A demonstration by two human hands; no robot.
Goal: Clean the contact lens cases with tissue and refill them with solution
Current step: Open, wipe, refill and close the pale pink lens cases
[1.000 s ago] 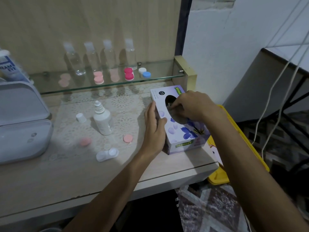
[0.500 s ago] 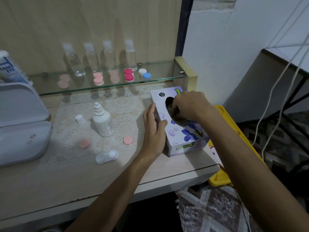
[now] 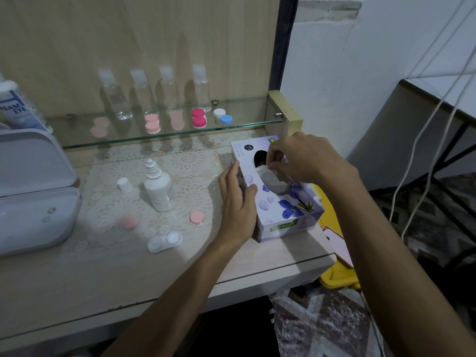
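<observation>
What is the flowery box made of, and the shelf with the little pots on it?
The tissue box looks like thin printed cardboard: sharp folded edges, matte flower print. The shelf looks like glass: see-through, with a greenish front edge and faint reflections. The little pots on it seem to be smooth coloured plastic.

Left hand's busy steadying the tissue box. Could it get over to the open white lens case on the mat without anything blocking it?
Probably yes. The left hand would first have to let go of the tissue box; the white lens case lies nearer the table edge to its left, with only bare mat between.
</observation>
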